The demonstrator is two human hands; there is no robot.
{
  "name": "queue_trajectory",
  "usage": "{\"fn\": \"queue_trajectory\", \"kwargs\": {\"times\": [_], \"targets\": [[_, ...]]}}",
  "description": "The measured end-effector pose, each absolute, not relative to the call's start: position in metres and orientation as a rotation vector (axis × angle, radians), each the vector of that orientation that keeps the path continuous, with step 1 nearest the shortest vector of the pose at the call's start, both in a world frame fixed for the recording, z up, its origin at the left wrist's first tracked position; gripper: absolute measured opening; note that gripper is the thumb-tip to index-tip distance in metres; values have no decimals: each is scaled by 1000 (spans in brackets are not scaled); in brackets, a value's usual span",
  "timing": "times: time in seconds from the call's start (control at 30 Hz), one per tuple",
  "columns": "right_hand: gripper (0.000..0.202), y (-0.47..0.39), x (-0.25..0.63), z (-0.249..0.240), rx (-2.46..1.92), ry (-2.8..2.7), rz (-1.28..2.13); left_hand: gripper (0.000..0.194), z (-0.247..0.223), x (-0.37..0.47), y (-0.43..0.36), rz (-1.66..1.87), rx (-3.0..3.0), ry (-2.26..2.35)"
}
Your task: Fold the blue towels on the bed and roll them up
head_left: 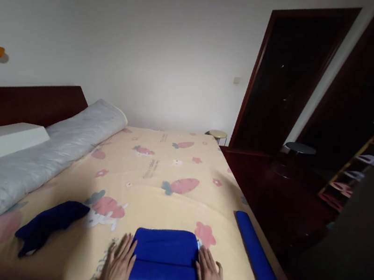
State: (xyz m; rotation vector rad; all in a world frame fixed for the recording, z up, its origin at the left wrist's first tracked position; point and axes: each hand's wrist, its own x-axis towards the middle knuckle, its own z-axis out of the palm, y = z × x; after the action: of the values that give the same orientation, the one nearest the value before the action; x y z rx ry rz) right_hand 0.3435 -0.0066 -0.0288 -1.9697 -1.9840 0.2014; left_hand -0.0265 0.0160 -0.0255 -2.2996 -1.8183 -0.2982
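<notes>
A blue cloth (166, 248), folded into a neat rectangle with a crease across it, lies flat on the bed's patterned sheet (149, 200). Along its left edge rests my left hand (121, 262), fingers stretched out and touching the fabric. My right hand (211, 274) lies against the right edge, its fingers extended too. Off to the right, a long narrow blue folded cloth (260, 260) lies near the bed's side, a pale tag showing at its near end. A crumpled dark blue cloth (51, 225) sits to the left.
A long grey roll (66, 140) runs along the headboard (29, 103), with a white box (13, 138) on it. Beyond the bed stand a light round stool (218, 134) and a dark stool (300, 148). A rack (357, 162) with several items is at right.
</notes>
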Motion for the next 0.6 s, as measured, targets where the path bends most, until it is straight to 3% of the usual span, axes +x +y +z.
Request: {"fn": "queue_trajectory", "kwargs": {"times": [0.27,0.6], "targets": [[52,9,234,4,-1631,-2237,603,55,-37,69,23,-289,-2727,-1570],[55,20,316,-13,-2034,-2035,337,45,-18,-27,30,-243,-2421,-1750]]}}
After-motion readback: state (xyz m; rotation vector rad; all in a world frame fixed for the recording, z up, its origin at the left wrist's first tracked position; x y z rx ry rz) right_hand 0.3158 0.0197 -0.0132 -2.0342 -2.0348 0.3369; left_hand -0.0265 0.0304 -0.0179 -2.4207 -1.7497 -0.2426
